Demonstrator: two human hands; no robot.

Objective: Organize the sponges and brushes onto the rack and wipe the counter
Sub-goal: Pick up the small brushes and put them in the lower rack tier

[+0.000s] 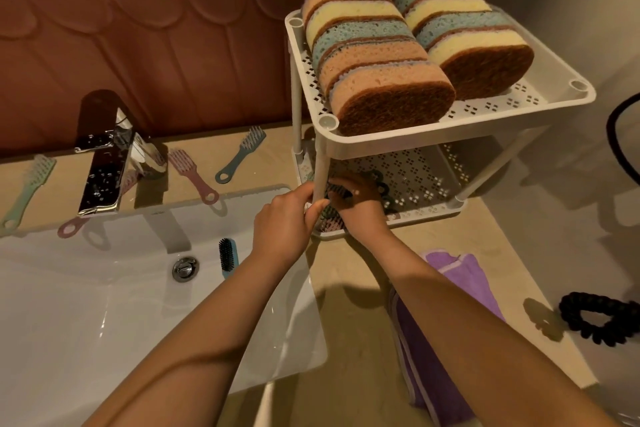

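Observation:
A white two-tier rack (485, 114) stands on the counter. Its top shelf carries two rows of coloured sponges (377, 55) standing on edge. My right hand (360, 204) reaches into the lower shelf and grips a dark-bristled brush (341, 191). My left hand (287, 222) is at the rack's front-left post (320, 177), fingers curled around it. A blue brush (228, 258) lies in the white sink (104, 322). Blue (240, 154), pink (194, 173) and green (27, 187) brushes lie on the ledge behind the basin.
A chrome tap (104, 166) juts over the basin, with a pink brush handle (71, 229) under it. A purple cloth (440, 322) lies on the beige counter below my right arm. A black scrunchie (599, 321) sits at the right, by the wall.

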